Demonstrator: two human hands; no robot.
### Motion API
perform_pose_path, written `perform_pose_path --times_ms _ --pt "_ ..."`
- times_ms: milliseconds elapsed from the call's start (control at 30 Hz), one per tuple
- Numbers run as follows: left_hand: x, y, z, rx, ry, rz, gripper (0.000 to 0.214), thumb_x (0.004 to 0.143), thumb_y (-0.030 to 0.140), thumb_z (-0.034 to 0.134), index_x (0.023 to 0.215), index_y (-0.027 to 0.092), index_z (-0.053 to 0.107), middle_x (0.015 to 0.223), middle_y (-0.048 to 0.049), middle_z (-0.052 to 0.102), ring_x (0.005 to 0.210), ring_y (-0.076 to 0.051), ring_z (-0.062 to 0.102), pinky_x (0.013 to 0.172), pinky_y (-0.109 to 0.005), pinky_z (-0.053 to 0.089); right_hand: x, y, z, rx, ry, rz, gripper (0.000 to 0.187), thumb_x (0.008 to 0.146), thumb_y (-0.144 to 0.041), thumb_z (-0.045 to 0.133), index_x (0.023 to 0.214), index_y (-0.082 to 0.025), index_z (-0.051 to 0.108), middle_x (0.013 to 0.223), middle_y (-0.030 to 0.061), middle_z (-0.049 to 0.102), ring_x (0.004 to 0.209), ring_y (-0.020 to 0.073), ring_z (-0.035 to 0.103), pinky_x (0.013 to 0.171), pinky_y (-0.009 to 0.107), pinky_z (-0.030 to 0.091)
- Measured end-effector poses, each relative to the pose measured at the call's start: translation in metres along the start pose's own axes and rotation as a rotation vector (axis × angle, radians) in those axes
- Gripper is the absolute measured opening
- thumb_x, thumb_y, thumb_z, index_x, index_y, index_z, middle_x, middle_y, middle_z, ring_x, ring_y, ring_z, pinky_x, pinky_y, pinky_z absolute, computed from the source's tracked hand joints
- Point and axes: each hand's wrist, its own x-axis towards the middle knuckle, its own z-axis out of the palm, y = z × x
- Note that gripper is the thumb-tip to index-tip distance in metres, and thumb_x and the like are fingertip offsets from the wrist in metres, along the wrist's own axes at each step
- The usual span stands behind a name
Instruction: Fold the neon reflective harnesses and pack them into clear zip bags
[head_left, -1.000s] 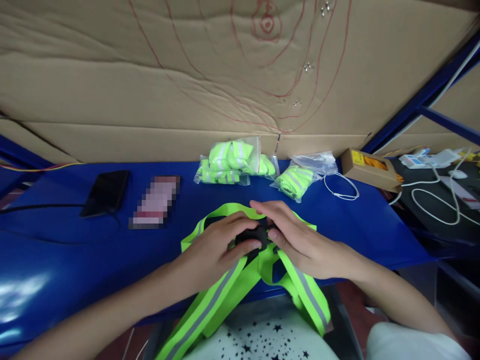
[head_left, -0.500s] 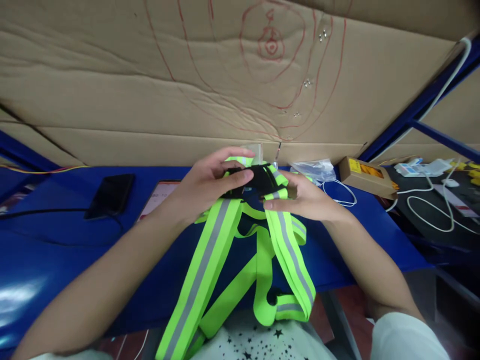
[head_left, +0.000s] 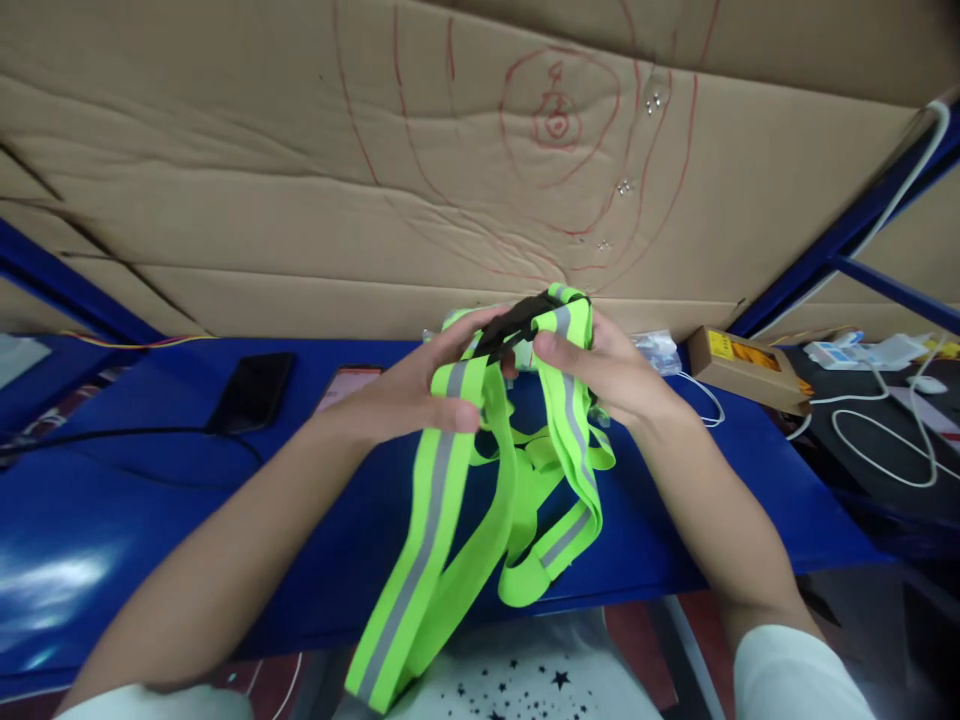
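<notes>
A neon-green reflective harness [head_left: 433,520] with grey stripes is held up in both hands over the blue table. My left hand [head_left: 409,395] is closed on its left strap, thumb in front and fingers behind. Around the folded right straps, my right hand [head_left: 600,365] is closed, with its thumb pressing on the green band. Between the hands runs a black buckle or strap piece [head_left: 514,325], partly covered by fingers. Loose loops hang down, and the long left one reaches past the table's front edge toward my shirt.
On the blue table [head_left: 330,560] lie a black phone-like device [head_left: 251,390] with a cable and a partly hidden phone [head_left: 349,383]. To the right are a plastic bag [head_left: 660,352], an open cardboard box [head_left: 750,370] and white cables. A cardboard panel [head_left: 247,220] stands behind.
My left hand has shifted from the black piece down onto the green strap. The harness is lifted slightly and its loops hang differently. The camera view has tilted a little.
</notes>
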Motion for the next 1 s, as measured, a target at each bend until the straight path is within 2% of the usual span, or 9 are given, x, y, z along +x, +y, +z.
perform_pose_path --times_ms 100,233,333,433,533,633,767,867,1000 --pt "0.006 -0.008 0.002 -0.029 0.031 0.038 0.096 0.060 0.048 0.098 0.146 0.035 0.055 0.126 -0.0078 0.070 0.113 -0.031 0.070 0.094 -0.041 0.058 -0.003 0.002 -0.006 0.044 -0.029 0.082 0.041 0.084 -0.045 0.083 0.113 -0.020 0.068 0.092 0.0003 0.074 0.084 0.0153 0.071 0.083 0.029 0.062" --pt "0.014 -0.007 0.011 -0.127 0.266 0.056 0.081 0.065 0.031 0.095 0.138 0.031 0.059 0.116 -0.0035 0.075 0.093 -0.022 0.073 0.083 -0.032 0.058 -0.006 0.008 -0.011 0.052 -0.117 0.125 0.042 0.087 -0.054 0.078 0.106 -0.018 0.069 0.096 0.0016 0.073 0.085 0.0128 0.069 0.084 0.026 0.061" --pt "0.016 -0.004 0.017 -0.208 0.370 0.049 0.076 0.067 0.027 0.093 0.135 0.027 0.060 0.097 -0.0002 0.076 0.073 -0.016 0.070 0.069 -0.029 0.057 -0.005 0.013 -0.008 0.008 -0.178 0.095 0.033 0.086 -0.046 0.081 0.104 -0.020 0.071 0.099 0.0003 0.073 0.091 0.0127 0.070 0.089 0.026 0.060" --pt "0.020 -0.006 0.019 -0.254 0.358 0.016 0.080 0.069 0.026 0.092 0.140 0.026 0.055 0.088 0.0009 0.075 0.066 -0.017 0.069 0.064 -0.030 0.058 -0.001 0.017 -0.005 0.039 -0.109 0.132 0.025 0.094 -0.043 0.073 0.103 -0.019 0.071 0.099 0.0025 0.075 0.093 0.0160 0.073 0.092 0.032 0.062" --pt "0.024 -0.012 0.020 -0.238 0.283 -0.115 0.062 0.075 0.029 0.090 0.130 0.019 0.064 0.090 -0.0040 0.076 0.072 -0.019 0.072 0.070 -0.033 0.061 0.005 0.020 -0.010 0.165 -0.037 0.199 0.029 0.096 -0.042 0.067 0.111 -0.017 0.070 0.102 0.0079 0.077 0.096 0.0215 0.074 0.090 0.039 0.064" --pt "0.025 -0.017 0.019 -0.175 0.163 -0.176 0.047 0.082 0.033 0.086 0.123 0.018 0.071 0.100 -0.0075 0.077 0.082 -0.021 0.073 0.075 -0.036 0.063 0.009 0.026 -0.015 0.243 -0.044 0.250 0.031 0.094 -0.040 0.069 0.112 -0.015 0.068 0.097 0.0089 0.076 0.091 0.0230 0.075 0.083 0.042 0.066" --pt "0.020 -0.014 0.014 0.010 0.137 -0.098 0.032 0.091 0.042 0.076 0.113 0.018 0.075 0.094 -0.0058 0.077 0.082 -0.022 0.074 0.079 -0.039 0.063 0.008 0.028 -0.011 0.200 0.006 0.174 0.031 0.093 -0.046 0.072 0.102 -0.016 0.070 0.093 0.0040 0.074 0.081 0.0168 0.073 0.081 0.035 0.066" --pt "0.015 -0.006 0.010 0.153 0.153 -0.004 0.028 0.097 0.042 0.069 0.111 0.019 0.077 0.101 -0.0048 0.079 0.099 -0.023 0.074 0.098 -0.042 0.059 0.001 0.023 -0.001 0.049 0.054 0.042 0.027 0.098 -0.044 0.067 0.111 -0.020 0.072 0.109 0.0020 0.075 0.101 0.0161 0.074 0.099 0.033 0.061" --pt "0.014 -0.002 0.016 0.204 0.064 0.051 0.029 0.091 0.040 0.076 0.114 0.023 0.077 0.118 -0.0037 0.078 0.119 -0.029 0.070 0.109 -0.047 0.054 -0.003 0.021 0.004 -0.093 -0.013 0.028 0.037 0.104 -0.052 0.054 0.130 -0.030 0.068 0.128 0.0006 0.072 0.123 0.0182 0.068 0.108 0.034 0.056"
